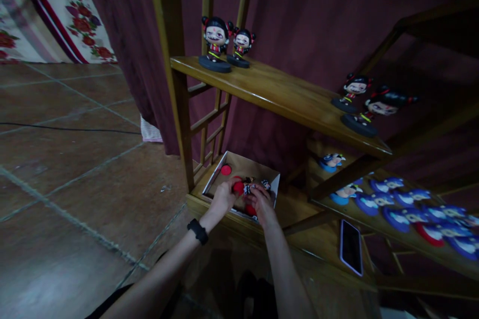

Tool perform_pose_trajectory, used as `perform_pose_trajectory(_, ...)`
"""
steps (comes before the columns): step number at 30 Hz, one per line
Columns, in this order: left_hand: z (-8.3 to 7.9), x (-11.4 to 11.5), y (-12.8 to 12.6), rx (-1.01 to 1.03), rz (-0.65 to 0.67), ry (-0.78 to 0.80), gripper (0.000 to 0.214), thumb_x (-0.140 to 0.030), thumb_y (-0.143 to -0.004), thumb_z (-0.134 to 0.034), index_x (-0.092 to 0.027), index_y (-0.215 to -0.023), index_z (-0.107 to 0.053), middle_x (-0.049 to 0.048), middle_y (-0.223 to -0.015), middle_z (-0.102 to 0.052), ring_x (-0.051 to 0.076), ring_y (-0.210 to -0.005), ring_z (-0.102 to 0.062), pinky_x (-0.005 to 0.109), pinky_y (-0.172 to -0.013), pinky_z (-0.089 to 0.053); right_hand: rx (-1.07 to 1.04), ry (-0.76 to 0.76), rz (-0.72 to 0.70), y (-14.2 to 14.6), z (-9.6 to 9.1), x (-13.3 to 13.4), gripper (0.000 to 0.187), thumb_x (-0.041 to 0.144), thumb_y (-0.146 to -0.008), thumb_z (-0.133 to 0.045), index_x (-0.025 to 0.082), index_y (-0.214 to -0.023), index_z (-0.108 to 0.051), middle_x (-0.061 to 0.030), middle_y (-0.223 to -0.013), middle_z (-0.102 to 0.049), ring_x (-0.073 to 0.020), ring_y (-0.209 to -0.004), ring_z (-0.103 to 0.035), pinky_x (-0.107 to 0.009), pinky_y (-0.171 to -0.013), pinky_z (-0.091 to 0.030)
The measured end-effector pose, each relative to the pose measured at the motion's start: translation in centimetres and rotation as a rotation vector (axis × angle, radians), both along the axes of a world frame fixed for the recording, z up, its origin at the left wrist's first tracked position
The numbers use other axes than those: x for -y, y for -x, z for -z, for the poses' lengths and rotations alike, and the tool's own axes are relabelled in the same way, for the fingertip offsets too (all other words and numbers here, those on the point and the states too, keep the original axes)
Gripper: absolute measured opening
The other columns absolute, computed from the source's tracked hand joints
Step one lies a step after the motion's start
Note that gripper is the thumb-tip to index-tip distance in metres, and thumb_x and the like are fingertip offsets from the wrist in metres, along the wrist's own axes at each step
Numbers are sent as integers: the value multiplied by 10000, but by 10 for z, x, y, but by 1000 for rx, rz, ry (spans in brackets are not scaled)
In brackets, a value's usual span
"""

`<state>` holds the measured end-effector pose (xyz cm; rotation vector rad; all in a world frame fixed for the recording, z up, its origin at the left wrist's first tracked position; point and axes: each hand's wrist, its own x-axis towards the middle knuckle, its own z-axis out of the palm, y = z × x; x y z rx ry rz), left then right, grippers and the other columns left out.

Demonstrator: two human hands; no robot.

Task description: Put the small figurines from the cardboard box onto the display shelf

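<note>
4 figurines (216, 42) stand on the top shelf (284, 92), and a phone (351, 247) lies below beside blue-based figurines (396, 217).

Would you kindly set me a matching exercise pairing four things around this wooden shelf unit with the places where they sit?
Things:
1. black-haired figurines
2. smartphone
3. red disc
4. black wristband

Places:
a. on the left wrist
b. inside the cardboard box
c. standing on the top shelf
d. lying flat on the bottom shelf

Pairs: 1-c, 2-d, 3-b, 4-a
</note>
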<state>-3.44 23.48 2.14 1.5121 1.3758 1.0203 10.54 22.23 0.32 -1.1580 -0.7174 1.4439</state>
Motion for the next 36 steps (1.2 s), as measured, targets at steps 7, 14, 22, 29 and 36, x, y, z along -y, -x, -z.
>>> perform_pose_trajectory(7, -4, 3, -4, -57, 14, -42, 435, -76, -588, -589, -184, -1007, -639, 6, -782, -668, 155, -749, -592, 249, -710, -458, 84, -71, -13, 3, -6, 4, 336, 374, -597, -673, 201, -877, -608, -17, -868, -653, -154, -709, -613, -330, -720, -524)
perform_pose_trajectory(14, 1, 1, -5, -51, 8, -16, 388, -81, -582, -602, -177, -956, -643, -3, -717, -652, 146, -699, -580, 237, -663, -453, 288, -174, 5, 5, -1, 0, 343, 417, -626, -635, 206, -896, -613, -19, -856, -652, -167, -760, -603, -315, -723, -511)
perform_pose_trajectory(22, 4, 0, -5, -63, -7, -6, 405, -88, -566, -619, -162, -965, -632, -1, -706, -647, 138, -659, -579, 230, -624, -444, 462, -254, 2, 4, 4, -3, 300, 392, -690, -580, 219, -933, -610, -25, -899, -659, -177, -802, -607, -325, -762, -497)
perform_pose_trajectory(29, 5, 0, -6, -50, -28, 23, 392, -105, -552, -638, -130, -943, -630, -20, -625, -615, 128, -618, -564, 228, -609, -427, 676, -320, 15, 2, 6, -2, 257, 341, -743, -531, 232, -964, -602, -31, -952, -666, -188, -882, -609, -330, -816, -473)
perform_pose_trajectory(36, 10, -2, -8, 515, -75, 267, 311, -34, -478, -660, -92, -781, -624, -9, -571, -620, 118, -548, -560, 253, -597, -456, 872, -391, -12, -1, -2, 3, 252, 286, -778, -496, 246, -1012, -580, -46, -1011, -652, -191, -924, -603, -333, -834, -458)
